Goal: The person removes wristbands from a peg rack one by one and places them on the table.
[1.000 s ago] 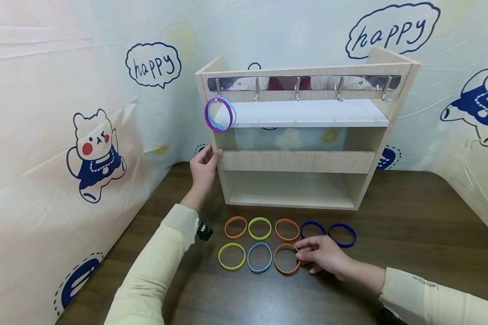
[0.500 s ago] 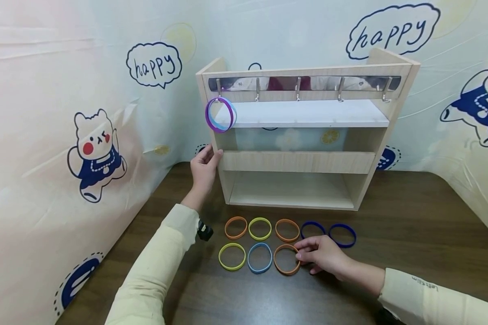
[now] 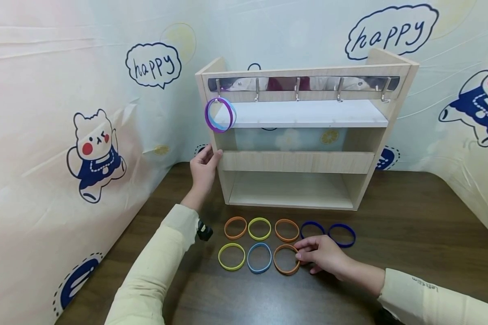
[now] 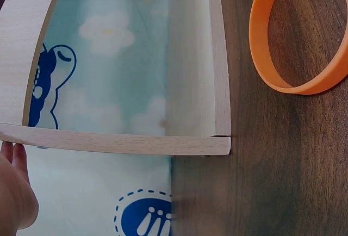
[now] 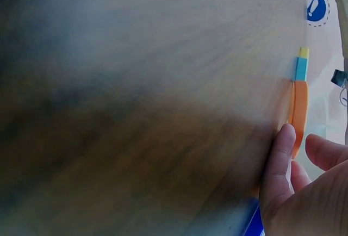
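An orange silicone wristband (image 3: pixel 286 272) lies on the table in the front row. My right hand (image 3: pixel 323 256) pinches its right edge between thumb and fingers. From the right wrist, the orange wristband (image 5: pixel 300 105) is seen edge-on, its near end between index finger and thumb. My left hand (image 3: pixel 204 169) touches the outer left side of a wooden rack (image 3: pixel 297 162). In the left wrist view its fingertips (image 4: pixel 19 151) meet the outer face of the side panel (image 4: pixel 114 141). A purple wristband (image 3: pixel 207 118) and a light blue wristband (image 3: pixel 234 118) hang from the leftmost hook (image 3: pixel 218 86).
Other bands lie in two rows before the rack: orange (image 3: pixel 236 238), yellow (image 3: pixel 260 239), another orange (image 3: pixel 287 239), yellow (image 3: pixel 232 269), light blue (image 3: pixel 260 271) and dark blue (image 3: pixel 342 246). Further hooks (image 3: pixel 297 88) line the rack's top rail. A printed cloth (image 3: pixel 154 122) surrounds the table.
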The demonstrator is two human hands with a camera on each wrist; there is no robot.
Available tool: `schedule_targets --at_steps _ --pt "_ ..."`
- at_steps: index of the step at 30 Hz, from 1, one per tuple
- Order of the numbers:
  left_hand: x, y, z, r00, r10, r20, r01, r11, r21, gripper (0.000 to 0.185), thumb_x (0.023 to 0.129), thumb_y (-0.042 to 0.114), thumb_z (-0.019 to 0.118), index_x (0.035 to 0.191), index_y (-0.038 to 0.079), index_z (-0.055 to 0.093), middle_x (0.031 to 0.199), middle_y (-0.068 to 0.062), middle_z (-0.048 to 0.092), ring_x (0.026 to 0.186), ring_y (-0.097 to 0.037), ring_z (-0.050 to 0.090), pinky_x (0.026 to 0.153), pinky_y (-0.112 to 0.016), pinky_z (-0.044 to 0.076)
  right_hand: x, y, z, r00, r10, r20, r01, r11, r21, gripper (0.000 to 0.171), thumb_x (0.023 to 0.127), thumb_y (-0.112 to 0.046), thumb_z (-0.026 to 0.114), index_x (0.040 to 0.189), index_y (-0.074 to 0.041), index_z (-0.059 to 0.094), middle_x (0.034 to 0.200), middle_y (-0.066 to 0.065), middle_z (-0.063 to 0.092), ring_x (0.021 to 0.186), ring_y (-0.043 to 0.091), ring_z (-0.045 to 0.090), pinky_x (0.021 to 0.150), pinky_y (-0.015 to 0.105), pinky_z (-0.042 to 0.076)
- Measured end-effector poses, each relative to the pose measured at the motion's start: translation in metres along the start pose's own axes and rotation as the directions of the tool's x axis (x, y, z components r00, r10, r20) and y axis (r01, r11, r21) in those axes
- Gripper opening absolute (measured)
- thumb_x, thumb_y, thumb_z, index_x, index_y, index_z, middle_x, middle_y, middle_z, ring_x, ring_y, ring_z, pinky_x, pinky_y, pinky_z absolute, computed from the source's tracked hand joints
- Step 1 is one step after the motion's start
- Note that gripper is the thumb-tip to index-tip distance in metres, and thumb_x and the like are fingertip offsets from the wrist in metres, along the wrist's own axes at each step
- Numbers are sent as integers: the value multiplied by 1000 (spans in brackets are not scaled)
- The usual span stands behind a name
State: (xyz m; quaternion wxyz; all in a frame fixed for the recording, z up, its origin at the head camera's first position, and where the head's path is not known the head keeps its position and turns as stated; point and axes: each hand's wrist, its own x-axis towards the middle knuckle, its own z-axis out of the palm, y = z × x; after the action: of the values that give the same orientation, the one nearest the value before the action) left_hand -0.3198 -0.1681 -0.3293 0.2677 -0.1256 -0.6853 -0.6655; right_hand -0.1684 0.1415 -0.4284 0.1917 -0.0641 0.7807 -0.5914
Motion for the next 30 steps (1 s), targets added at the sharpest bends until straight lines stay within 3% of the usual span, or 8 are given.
schedule_targets --at_steps 10,18,30 --pt "-1 1 0 1000 -6 -3 6 1000 2 40 83 21 62 119 7 55 111 -8 59 97 -18 56 81 -29 45 -2 -5 -3 1000 -6 -18 7 1000 27 35 76 -13 69 106 1 59 86 10 61 75 21 59 52 38 50" --pt "0 2 2 1000 -5 -3 5 1000 2 39 82 21 63 118 7 56 110 -8 59 97 -18 56 81 -30 45 2 -16 -9 998 -62 -25 63 996 63 38 78 -15 67 110 2 57 92 16 61 81 26 60 55 39 51" --pt "-1 2 2 1000 -7 -7 7 1000 0 41 82 21 62 119 5 55 112 -8 59 98 -19 56 82 -31 45 6 -73 -8 985 -158 -65 165 979 122 32 81 -10 64 110 1 57 97 14 61 89 32 57 65 42 50"
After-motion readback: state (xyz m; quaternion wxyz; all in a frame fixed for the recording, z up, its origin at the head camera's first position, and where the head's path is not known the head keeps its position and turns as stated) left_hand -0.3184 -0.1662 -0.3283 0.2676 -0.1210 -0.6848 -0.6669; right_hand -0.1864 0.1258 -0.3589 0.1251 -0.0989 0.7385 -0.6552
